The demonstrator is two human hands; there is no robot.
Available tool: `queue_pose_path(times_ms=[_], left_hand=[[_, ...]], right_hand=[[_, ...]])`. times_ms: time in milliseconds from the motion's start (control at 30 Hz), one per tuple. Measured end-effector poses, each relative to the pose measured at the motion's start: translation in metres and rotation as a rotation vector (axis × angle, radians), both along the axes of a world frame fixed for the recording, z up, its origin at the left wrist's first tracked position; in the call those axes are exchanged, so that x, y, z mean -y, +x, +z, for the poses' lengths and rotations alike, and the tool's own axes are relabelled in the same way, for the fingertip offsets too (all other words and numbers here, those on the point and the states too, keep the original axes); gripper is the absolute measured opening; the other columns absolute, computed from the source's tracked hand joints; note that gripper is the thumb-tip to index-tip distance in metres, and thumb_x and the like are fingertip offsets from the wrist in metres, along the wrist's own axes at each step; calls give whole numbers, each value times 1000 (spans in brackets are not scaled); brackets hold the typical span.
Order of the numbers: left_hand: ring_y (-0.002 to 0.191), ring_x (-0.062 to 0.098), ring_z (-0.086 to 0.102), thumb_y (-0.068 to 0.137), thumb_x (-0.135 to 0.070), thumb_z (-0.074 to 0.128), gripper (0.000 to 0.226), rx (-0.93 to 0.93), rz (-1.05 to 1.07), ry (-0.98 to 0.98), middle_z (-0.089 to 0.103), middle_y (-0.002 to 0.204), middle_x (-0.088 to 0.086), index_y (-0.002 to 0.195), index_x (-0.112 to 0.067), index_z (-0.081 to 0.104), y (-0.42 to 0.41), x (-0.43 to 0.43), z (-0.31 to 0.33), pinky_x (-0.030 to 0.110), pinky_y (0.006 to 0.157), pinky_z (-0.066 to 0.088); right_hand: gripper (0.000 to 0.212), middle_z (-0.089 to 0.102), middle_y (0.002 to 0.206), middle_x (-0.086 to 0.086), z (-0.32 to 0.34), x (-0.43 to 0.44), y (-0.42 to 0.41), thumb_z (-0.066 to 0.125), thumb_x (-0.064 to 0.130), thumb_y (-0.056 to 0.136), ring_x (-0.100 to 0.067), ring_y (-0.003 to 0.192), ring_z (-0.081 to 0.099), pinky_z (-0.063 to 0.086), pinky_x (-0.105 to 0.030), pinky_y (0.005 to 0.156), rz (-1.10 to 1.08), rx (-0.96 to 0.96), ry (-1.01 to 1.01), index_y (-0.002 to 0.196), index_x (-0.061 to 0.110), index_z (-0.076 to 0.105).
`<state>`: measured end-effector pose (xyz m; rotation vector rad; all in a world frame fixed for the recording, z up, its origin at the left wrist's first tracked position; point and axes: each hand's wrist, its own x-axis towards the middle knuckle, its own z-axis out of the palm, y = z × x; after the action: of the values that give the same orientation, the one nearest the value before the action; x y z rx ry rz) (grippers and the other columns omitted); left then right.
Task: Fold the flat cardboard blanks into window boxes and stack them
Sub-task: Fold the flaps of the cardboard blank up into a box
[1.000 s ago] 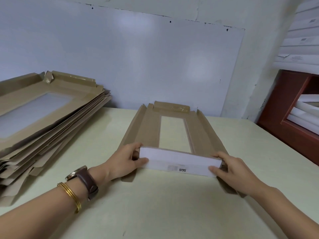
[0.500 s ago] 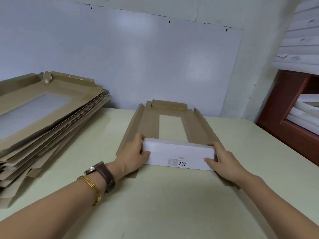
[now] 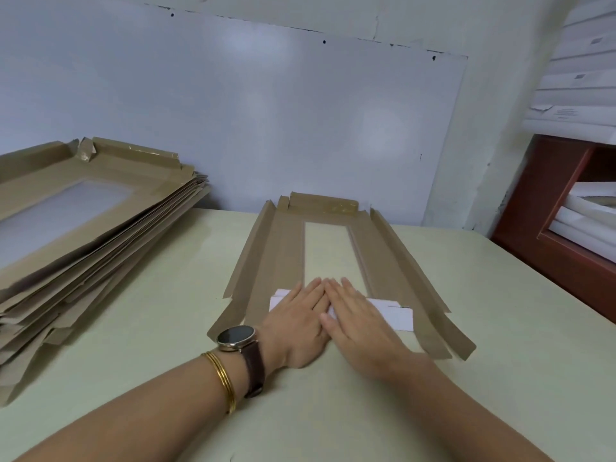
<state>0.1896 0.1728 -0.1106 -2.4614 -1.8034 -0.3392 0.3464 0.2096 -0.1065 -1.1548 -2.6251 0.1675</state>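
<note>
1. Head view: the left hand point(image 3: 296, 316) and the right hand point(image 3: 360, 323) lie side by side and touching. Both are palm down and flat, with the fingers straight, and neither curls round anything.
2. Under both palms is the white end flap point(image 3: 395, 315) of a cardboard blank point(image 3: 286, 248). The flap is folded over onto the brown panel and pressed there (its two ends show either side of the hands).
3. The blank lies on the worktop point(image 3: 500, 295) and stretches away from the fingertips. Its long window point(image 3: 326, 251) starts just beyond them. The narrow side flaps stand slightly raised to the left and right of the hands.
4. Well to the left of the left hand sits a slanting stack of flat blanks point(image 3: 100, 228), with a windowed one on top.
5. The left wrist carries a watch point(image 3: 236, 338) on a brown strap and, behind it, gold bangles point(image 3: 221, 378).
6. Far to the right of the right hand, a red-brown shelf point(image 3: 566, 208) holds white stock (too blurred to name).
</note>
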Motion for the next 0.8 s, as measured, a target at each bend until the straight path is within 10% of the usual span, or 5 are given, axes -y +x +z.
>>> queue_pose_path(times_ms=[800], left_hand=[[147, 21, -17, 97, -60, 13, 83, 60, 314, -407, -17, 159, 12, 150, -1, -11, -22, 5, 10, 34, 120, -8]], right_hand=[[75, 0, 163, 1, 8, -24, 51, 13, 59, 98, -10, 149, -5, 4, -33, 122, -155, 202, -288, 155, 12, 1]])
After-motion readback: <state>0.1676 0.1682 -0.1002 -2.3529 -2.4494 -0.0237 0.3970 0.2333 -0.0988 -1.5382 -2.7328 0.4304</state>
